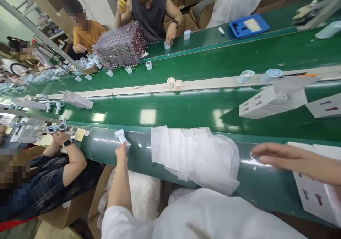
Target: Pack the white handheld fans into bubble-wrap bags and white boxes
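Observation:
My left hand (121, 150) reaches out to the near edge of the green conveyor belt (170, 111) and pinches a small white device (121, 136) by its lower end. My right hand (290, 159) is stretched flat over the near ledge at the right, fingers extended and blurred by motion, holding nothing. It hovers beside a white printed box (315, 193) at the right edge. Between my hands lies a pile of white foam wrap bags (197, 153).
More white boxes (271, 102) ride the belt at the right, and a long white box (77, 99) lies at the left. Small white cylinders (174, 82) stand on the middle divider. A co-worker's arm (70, 159) rests at my left; other people work across the belt beside a blue tray (249, 25).

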